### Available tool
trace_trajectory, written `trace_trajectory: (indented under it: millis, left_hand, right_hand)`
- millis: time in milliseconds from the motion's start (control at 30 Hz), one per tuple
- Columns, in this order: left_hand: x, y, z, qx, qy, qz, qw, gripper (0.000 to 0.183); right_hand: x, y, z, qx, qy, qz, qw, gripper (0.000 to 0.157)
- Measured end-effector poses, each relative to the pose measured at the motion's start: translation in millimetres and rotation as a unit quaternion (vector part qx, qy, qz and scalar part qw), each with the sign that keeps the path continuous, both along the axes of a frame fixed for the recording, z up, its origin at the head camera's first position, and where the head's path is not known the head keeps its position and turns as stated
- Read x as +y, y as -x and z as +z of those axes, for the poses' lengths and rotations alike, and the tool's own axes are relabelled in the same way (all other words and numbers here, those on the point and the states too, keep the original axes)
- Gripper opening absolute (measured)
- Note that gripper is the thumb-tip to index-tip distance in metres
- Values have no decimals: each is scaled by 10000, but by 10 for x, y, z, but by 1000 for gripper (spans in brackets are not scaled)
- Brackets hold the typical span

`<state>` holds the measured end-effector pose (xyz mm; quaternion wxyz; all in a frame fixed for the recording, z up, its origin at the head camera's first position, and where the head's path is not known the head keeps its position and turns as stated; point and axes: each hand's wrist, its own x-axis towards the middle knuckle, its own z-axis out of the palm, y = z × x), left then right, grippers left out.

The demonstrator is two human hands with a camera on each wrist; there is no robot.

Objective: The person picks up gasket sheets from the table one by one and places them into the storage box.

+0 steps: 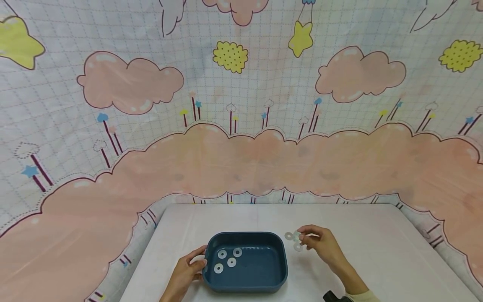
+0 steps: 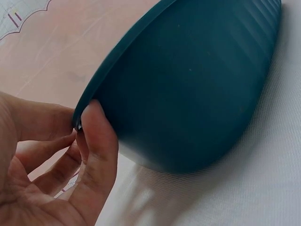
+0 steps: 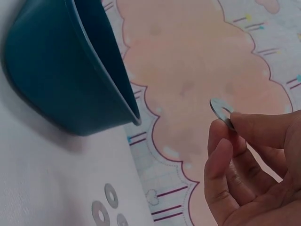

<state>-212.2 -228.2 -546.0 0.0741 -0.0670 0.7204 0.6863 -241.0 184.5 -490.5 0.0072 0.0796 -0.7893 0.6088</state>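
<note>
Left hand (image 1: 184, 267) pinches the left rim of a dark blue, rounded-rectangular plastic tray (image 1: 260, 268); four flat, round, silver-grey metal washers (image 1: 229, 263) lie inside, toward its left. Right hand (image 1: 325, 246), just beyond the tray's right side, pinches one matching washer (image 3: 217, 106) by its edge above the white table (image 1: 377, 251), three loose washers (image 3: 95, 212) lying near

Behind a white tabletop (image 1: 226, 216), a grid-lined backdrop (image 1: 271, 84) with pink clouds (image 1: 362, 75) and yellow stars (image 1: 301, 38)
</note>
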Motion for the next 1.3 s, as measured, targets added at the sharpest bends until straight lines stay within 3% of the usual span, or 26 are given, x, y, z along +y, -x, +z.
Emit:
trace_trajectory:
  millis: [400, 1067, 1300]
  left_hand:
    - [-6, -1, -7, 48, 4, 37, 10000, 52]
    - [5, -8, 7, 20, 37, 38, 10000, 53]
    - [17, -2, 9, 44, 65, 38, 10000, 53]
  right_hand:
    - [-211, 12, 12, -204, 580, 261, 9978, 31]
    - [-488, -27, 36, -207, 946, 655, 9931, 33]
    - [-618, -20, 7, -364, 900, 588, 9935, 29]
